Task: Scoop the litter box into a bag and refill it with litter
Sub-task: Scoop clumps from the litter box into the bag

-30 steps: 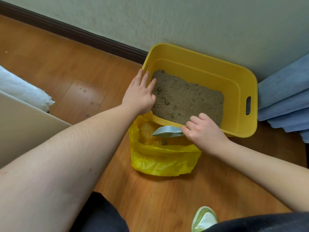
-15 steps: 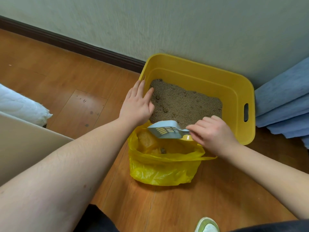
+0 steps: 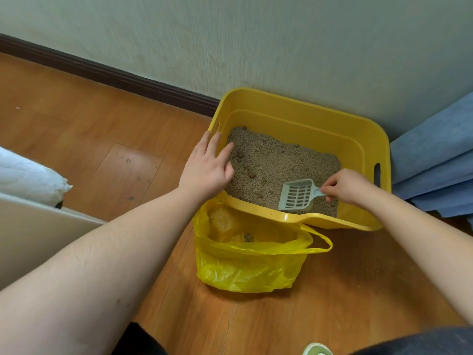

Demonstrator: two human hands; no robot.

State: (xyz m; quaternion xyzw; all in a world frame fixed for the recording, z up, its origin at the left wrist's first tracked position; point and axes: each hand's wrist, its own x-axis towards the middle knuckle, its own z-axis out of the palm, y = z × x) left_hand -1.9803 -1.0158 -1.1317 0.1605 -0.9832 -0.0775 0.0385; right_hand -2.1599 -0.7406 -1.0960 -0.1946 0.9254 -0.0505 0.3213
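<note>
Fingers [image 3: 330,188] of the right hand [image 3: 350,188] pinch the thin handle of the pale grey slotted plastic scoop [image 3: 297,194], whose blade lies face up on the litter just left of those fingers, at the near right corner of the yellow plastic litter box [image 3: 358,142]. The blade looks bare, with nothing on its slots. Across the box, the left hand [image 3: 207,170] rests on the left rim with its fingers straight and spread, the tips over the brown granular litter [image 3: 276,162], steadying the box.

Scooping seems partly done: darker clumps show in the litter between the two hands, so more passes are likely needed. The yellow plastic bag [image 3: 245,267] stands open on the wooden floor [image 3: 89,139] just below the scoop, its mouth tucked against the near rim of the box, with some pale matter and a small dark lump inside. No refill has begun, as far as I can judge, and I cannot say whether the white sack [image 3: 30,178] far to the left holds fresh litter.

For room, the near rim is low and the bag's mouth lies right beside it, so the carry is short. The far wall [image 3: 256,47] and the blue cloth [image 3: 435,162] to the right hem the box in; open floor lies to the left and nearer the person.
</note>
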